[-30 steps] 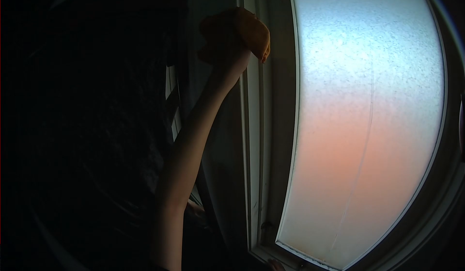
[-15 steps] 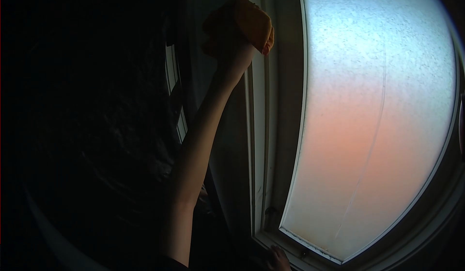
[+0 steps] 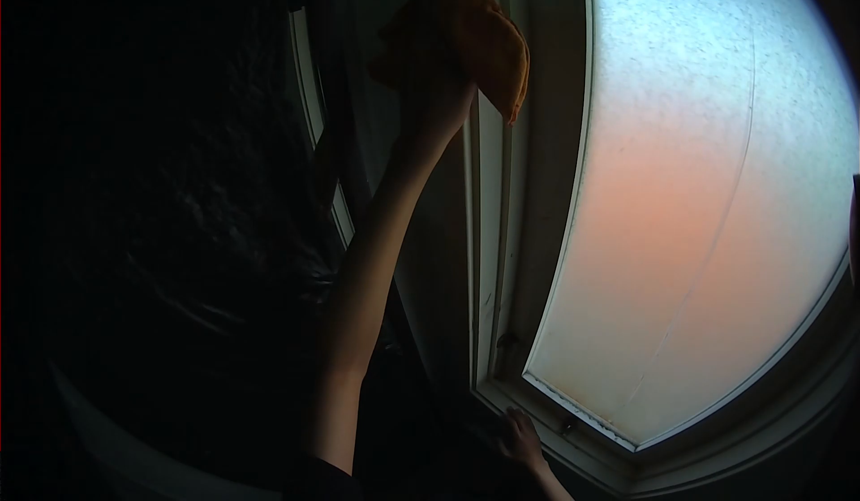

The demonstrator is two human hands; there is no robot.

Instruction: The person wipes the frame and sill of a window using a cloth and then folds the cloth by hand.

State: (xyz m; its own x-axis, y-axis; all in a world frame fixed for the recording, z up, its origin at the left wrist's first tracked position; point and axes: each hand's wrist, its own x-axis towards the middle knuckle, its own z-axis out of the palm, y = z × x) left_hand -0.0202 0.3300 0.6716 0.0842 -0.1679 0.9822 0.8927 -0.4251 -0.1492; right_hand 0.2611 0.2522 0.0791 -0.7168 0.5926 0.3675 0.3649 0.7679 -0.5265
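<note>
One cloth [image 3: 491, 48] covers much of the left hand [image 3: 434, 80], up and left of the pane [image 3: 690, 232], by the frame [image 3: 486, 259]; its folds hide the fingers, so I cannot tell their grip. The right hand [image 3: 521, 440] is below the pane's lower left corner, too dim to tell whether spread or clamped. Best, I judge: loose corner tucked in, palm flat, pressure even, right hand bracing.

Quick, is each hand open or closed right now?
Left hand: has the orange cloth; fingers hidden, grip can't be told.
Right hand: at the window frame; too dark to tell.
</note>
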